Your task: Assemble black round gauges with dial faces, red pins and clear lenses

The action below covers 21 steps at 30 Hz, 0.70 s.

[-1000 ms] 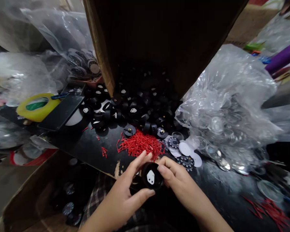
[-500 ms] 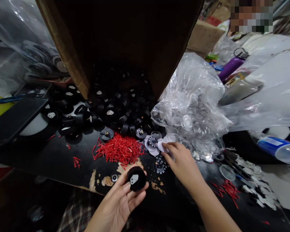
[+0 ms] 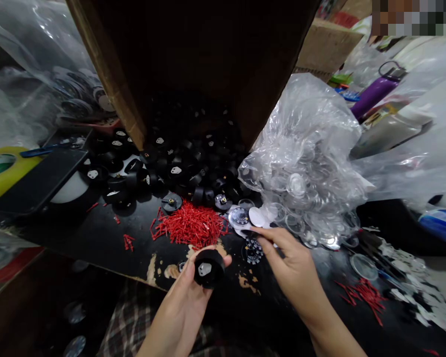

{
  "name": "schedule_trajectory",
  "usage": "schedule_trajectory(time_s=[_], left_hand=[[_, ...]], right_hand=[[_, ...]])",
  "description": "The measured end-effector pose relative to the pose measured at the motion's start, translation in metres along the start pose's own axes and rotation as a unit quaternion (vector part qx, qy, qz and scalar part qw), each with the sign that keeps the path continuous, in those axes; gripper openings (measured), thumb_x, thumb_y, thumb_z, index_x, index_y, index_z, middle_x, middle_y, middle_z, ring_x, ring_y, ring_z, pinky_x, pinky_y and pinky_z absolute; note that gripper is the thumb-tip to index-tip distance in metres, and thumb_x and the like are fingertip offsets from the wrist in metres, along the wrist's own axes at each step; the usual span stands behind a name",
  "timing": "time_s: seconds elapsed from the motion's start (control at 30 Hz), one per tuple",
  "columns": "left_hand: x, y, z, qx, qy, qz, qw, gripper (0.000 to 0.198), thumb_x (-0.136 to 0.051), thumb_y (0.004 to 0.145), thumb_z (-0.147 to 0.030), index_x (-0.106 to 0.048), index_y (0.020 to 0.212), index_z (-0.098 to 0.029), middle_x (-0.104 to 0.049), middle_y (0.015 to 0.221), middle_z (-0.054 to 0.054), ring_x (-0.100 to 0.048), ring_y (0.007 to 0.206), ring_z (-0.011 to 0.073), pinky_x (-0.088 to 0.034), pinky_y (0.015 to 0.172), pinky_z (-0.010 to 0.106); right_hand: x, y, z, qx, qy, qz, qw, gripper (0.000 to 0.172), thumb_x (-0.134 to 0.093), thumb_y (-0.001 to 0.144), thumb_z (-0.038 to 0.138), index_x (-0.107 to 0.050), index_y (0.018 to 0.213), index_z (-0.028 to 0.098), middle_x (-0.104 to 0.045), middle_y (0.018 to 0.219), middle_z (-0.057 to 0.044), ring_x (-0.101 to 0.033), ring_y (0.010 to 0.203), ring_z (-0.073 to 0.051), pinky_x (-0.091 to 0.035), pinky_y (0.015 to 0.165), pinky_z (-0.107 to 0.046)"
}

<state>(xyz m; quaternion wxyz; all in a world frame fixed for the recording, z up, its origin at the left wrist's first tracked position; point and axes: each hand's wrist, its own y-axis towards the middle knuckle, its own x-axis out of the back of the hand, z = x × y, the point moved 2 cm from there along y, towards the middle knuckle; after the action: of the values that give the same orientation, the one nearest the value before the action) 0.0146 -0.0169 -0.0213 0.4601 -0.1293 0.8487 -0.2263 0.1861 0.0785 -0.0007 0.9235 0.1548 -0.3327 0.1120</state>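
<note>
Both hands are busy: left hand (image 3: 185,301) curled snugly, right hand (image 3: 290,259) with thumb and finger almost together. Across the black surface (image 3: 92,247) there's a big cardboard box (image 3: 111,82), then a clear bag (image 3: 312,114) to its right. Left's got a black cup (image 3: 209,268), near the front edge; right's at a dark piece (image 3: 249,233), can't tell if it's gripped. Loose pinch = dropped piece imo, and a dragging wrist could scatter those tiny red sticks (image 3: 191,224).

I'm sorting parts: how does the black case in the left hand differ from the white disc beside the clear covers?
The black case has deep sides; the white disc looks flat. The case is in the left hand; the disc lies beside a printed dial. Both look round.
</note>
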Motion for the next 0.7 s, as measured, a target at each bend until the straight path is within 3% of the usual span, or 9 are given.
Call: schedule_trajectory(time_s=[0.1, 0.17, 0.3, 0.47, 0.6, 0.7], left_hand=[[-0.006, 0.002, -0.003, -0.029, 0.002, 0.010, 1.000, 0.035, -0.054, 0.088, -0.045, -0.070, 0.106, -0.020, -0.072, 0.113, 0.007, -0.059, 0.117, 0.0218, -0.042, 0.104, 0.034], [-0.008, 0.005, -0.006, -0.044, 0.006, -0.023, 0.999, 0.034, -0.054, 0.088, -0.046, -0.070, 0.107, -0.021, -0.072, 0.113, 0.007, -0.059, 0.116, 0.0216, -0.042, 0.104, 0.035], [-0.008, 0.007, -0.009, -0.059, 0.046, -0.076, 0.994, 0.032, -0.057, 0.088, -0.041, -0.067, 0.113, -0.023, -0.068, 0.121, 0.006, -0.059, 0.116, 0.0226, -0.045, 0.101, 0.036], [-0.004, 0.001, 0.003, -0.039, 0.114, -0.054, 0.991, 0.032, -0.061, 0.085, -0.038, -0.067, 0.115, -0.030, -0.060, 0.134, 0.002, -0.051, 0.126, 0.0249, -0.045, 0.101, 0.036], [0.002, -0.001, 0.006, -0.056, 0.186, -0.041, 0.980, 0.035, -0.061, 0.085, -0.037, -0.064, 0.119, -0.031, -0.057, 0.138, 0.000, -0.045, 0.132, 0.0242, -0.041, 0.106, 0.036], [0.004, 0.000, 0.004, -0.060, 0.211, -0.019, 0.975, 0.037, -0.061, 0.085, -0.038, -0.064, 0.121, -0.028, -0.057, 0.138, 0.002, -0.047, 0.130, 0.0268, -0.046, 0.102, 0.038]], right_hand=[[-0.013, -0.007, 0.020, -0.092, 0.115, 0.092, 0.985, 0.020, -0.053, 0.090, 0.031, -0.068, 0.100, 0.023, -0.071, 0.090, -0.003, -0.067, 0.083, -0.019, -0.054, 0.073, -0.031], [-0.016, -0.008, 0.027, -0.130, 0.150, 0.098, 0.975, 0.019, -0.055, 0.088, 0.033, -0.066, 0.096, 0.021, -0.070, 0.082, -0.002, -0.065, 0.073, -0.017, -0.053, 0.064, -0.027], [-0.018, -0.006, 0.035, -0.113, 0.149, 0.091, 0.978, 0.017, -0.056, 0.088, 0.033, -0.067, 0.094, 0.022, -0.068, 0.083, -0.001, -0.063, 0.074, -0.016, -0.051, 0.067, -0.027], [-0.026, -0.004, 0.050, -0.041, 0.109, 0.087, 0.989, 0.013, -0.054, 0.089, 0.025, -0.066, 0.093, 0.023, -0.063, 0.085, -0.001, -0.060, 0.078, -0.015, -0.048, 0.071, -0.026], [-0.030, -0.005, 0.051, -0.090, 0.085, 0.110, 0.986, 0.004, -0.055, 0.087, 0.024, -0.058, 0.088, 0.021, -0.061, 0.079, 0.000, -0.057, 0.070, -0.014, -0.045, 0.063, -0.026], [-0.030, -0.007, 0.047, -0.128, 0.117, 0.152, 0.973, 0.005, -0.055, 0.087, 0.025, -0.054, 0.085, 0.021, -0.060, 0.075, 0.001, -0.056, 0.068, -0.013, -0.044, 0.061, -0.026]])
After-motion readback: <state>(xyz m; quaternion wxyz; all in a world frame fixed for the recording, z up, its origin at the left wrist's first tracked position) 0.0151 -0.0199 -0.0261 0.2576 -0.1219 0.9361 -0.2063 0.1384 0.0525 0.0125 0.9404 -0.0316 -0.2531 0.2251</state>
